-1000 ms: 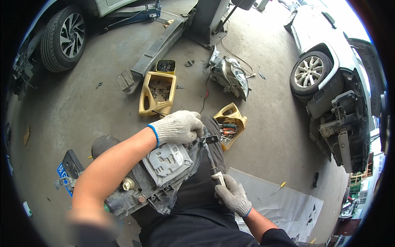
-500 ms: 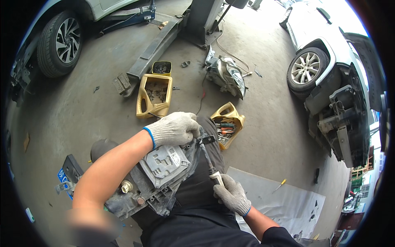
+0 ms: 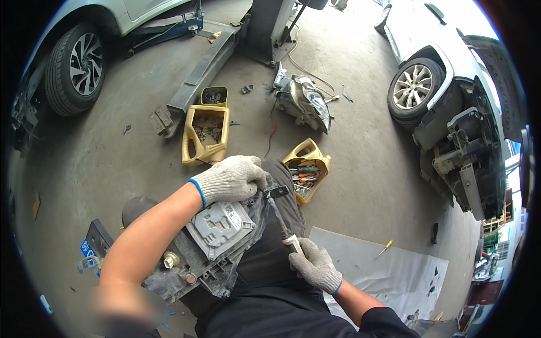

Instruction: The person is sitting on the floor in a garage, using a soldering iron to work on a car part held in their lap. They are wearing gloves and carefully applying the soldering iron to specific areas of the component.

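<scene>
A headlight housing (image 3: 186,248) lies across my lap with its back up, bearing a grey metal control module (image 3: 222,226). My left hand (image 3: 232,179) is closed over its far corner, fingers curled together. A thin dark piece (image 3: 204,161) shows at the back of that glove; whether the fingers hold it I cannot tell. My right hand (image 3: 316,266) grips the pale handle of a soldering iron (image 3: 286,234). The iron's metal tip meets the housing near a black bracket tab (image 3: 276,193), just right of my left fingertips. Both hands wear knitted work gloves.
Cut-open gold jugs stand ahead, one with small hardware (image 3: 186,149), one with hand tools (image 3: 321,174). Another headlight (image 3: 304,104) lies beyond. A yellow-handled screwdriver (image 3: 385,248) rests on a grey sheet (image 3: 360,248) at right. Cars flank both sides; a lift arm (image 3: 205,73) extends ahead.
The whole view has shifted slightly, with most things a little further left. Both hands keep their grip and place at the housing's corner.
</scene>
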The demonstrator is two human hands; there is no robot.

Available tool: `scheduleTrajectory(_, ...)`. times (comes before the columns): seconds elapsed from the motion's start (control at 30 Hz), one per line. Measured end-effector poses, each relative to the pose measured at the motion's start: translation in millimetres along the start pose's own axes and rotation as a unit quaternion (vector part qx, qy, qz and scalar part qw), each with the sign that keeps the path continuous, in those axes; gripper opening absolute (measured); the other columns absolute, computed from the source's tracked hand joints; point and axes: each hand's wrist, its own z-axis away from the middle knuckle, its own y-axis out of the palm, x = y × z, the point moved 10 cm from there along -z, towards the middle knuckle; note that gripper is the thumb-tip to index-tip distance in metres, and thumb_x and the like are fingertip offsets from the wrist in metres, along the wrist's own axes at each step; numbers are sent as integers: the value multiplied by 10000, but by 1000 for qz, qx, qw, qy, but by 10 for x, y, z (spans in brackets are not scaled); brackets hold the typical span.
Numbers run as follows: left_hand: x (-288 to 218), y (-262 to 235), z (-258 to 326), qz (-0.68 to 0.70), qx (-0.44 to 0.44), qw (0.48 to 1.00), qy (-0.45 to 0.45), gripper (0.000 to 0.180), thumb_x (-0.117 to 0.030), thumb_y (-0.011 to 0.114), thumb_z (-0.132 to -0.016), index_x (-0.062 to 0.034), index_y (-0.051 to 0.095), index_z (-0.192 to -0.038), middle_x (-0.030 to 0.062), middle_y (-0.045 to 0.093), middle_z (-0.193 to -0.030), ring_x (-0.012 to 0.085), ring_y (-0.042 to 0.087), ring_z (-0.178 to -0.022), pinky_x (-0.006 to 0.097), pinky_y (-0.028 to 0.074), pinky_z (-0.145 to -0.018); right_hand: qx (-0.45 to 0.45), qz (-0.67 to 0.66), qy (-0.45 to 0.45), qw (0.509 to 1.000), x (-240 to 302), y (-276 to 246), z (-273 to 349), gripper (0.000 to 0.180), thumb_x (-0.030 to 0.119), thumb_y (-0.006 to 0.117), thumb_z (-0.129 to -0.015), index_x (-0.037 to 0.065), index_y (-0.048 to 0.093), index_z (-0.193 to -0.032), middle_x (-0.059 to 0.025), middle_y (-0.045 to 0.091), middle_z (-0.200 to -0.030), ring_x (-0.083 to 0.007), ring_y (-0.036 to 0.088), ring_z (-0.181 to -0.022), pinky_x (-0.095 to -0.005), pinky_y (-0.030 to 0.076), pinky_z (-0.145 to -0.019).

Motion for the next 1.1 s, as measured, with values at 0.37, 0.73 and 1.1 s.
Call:
scheduleTrajectory(0.37, -39, 2, 2, 29, 14, 999, -8, 238, 4, 625, -841, -17, 787, -1015, 114, 660, -968, 234, 731, -710, 369, 588, -703, -23, 28, -29, 999, -31, -11, -31, 422, 331, 641, -1015, 54, 614, -1332, -154, 741, -836, -321, 752, -767, -457, 567, -727)
scheduleTrajectory(0.73, -32, 26, -23, 43, 31, 998, -19, 245, 19, 615, -863, -14, 783, -1039, 102, 658, -990, 198, 737, -688, 347, 598, -684, -30, 26, -41, 998, -43, -5, -37, 430, 352, 642, -1016, 65, 616, -1335, -197, 749, -899, -382, 756, -847, -487, 563, -767)
scheduleTrajectory(1.1, -62, 18, -32, 48, 35, 998, -19, 242, 40, 602, -871, -1, 773, -1038, 96, 647, -1010, 187, 740, -673, 328, 610, -662, -28, 22, -42, 998, -69, 15, -48, 438, 355, 641, -1018, 60, 607, -1340, -191, 750, -886, -390, 755, -834, -490, 567, -759)
